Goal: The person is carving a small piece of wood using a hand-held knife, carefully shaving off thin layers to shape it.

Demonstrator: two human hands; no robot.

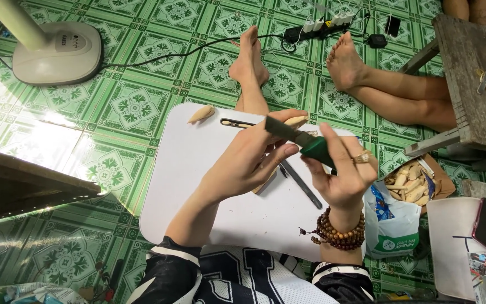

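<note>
Small pale wood piece (296,120), smooth and tapered, is pinched in the left hand (248,160) fingertips above the white lap board (198,186). Right hand (341,169) has its fingers wrapped around a file (302,139) with a chunky green handle and flat dark blade laid against the wood. Another carved piece (201,114) lies on the board's far corner, plus a thin metal tool (302,184). Glossy green patterned tiles (136,107) underneath.

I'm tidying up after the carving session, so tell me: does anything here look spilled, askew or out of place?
Nothing looks spilled or broken. The left hand steadies a small wooden piece while the right hand holds a green-handled file. One carved wooden piece lies alone at the white board's far corner, near the edge.
</note>
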